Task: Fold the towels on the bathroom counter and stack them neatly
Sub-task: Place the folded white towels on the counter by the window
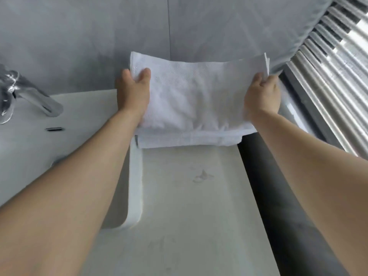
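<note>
A folded white towel (195,96) is held up at the far end of the pale counter (189,196), in front of the grey wall. My left hand (133,90) grips its left edge, thumb on the front face. My right hand (262,92) pinches its right edge, where several layers show. The towel's lower edge meets another folded white towel (189,141) that lies flat on the counter beneath it.
A white sink basin (59,148) with a chrome tap (29,96) lies to the left, its rim running beside the counter. A dark strip (278,196) borders the counter on the right. Ribbed metal slats (328,66) stand at the far right.
</note>
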### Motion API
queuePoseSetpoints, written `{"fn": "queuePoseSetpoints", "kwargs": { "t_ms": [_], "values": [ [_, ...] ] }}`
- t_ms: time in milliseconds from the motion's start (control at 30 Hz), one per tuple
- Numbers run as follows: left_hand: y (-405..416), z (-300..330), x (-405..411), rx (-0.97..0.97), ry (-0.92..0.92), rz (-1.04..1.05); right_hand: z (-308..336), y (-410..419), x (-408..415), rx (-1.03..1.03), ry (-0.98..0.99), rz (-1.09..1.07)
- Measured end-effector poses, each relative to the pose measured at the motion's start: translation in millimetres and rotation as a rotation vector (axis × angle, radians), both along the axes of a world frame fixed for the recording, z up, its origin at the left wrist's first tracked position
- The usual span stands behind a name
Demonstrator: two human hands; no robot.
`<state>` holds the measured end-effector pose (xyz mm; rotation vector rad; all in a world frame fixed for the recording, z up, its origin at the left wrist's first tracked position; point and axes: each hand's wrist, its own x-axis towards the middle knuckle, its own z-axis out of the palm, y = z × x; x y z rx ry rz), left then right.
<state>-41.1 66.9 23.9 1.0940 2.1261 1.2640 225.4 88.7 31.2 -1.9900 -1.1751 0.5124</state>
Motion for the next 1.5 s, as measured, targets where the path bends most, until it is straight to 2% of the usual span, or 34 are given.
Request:
{"fn": "queuePoseSetpoints", "kwargs": {
  "t_ms": [100,200,300,433,567,700,867,933,1000,1100,1167,1267,1500],
  "values": [
    [16,-26,3,-0.200,0.134,-0.006,-33,27,0,-0.187,-0.064,0.073],
    [23,-44,8,-0.268,0.320,0.009,-61,33,-3,-0.200,-0.135,0.061],
    [34,-40,9,-0.275,0.399,0.020,-64,43,-5,-0.159,-0.175,0.004],
    [48,-27,-1,-0.106,0.431,0.072,-58,62,-5,-0.078,-0.148,-0.013],
    [41,-50,4,-0.257,0.596,0.025,-70,57,-8,-0.207,-0.197,-0.020],
    [36,-68,14,-0.264,0.698,0.110,-77,54,-11,-0.166,-0.276,-0.072],
    [34,-65,5,-0.305,0.690,0.135,-74,52,-8,-0.126,-0.212,-0.071],
    [26,-61,5,-0.269,0.712,0.131,-69,36,-7,0.025,-0.274,-0.011],
    [10,-59,7,-0.183,0.791,0.087,-66,9,-7,0.235,-0.442,0.155],
    [-31,-72,16,0.045,0.920,-0.139,-73,-38,-15,0.406,-0.590,0.446],
    [-63,-85,22,0.118,0.934,-0.279,-82,-69,-23,0.386,-0.583,0.558],
    [-116,-100,21,0.065,0.898,-0.398,-92,-116,-39,0.302,-0.594,0.666],
    [-227,-107,-31,-0.039,0.837,-0.467,-101,-214,-105,0.162,-0.579,0.791]
  ]
}}
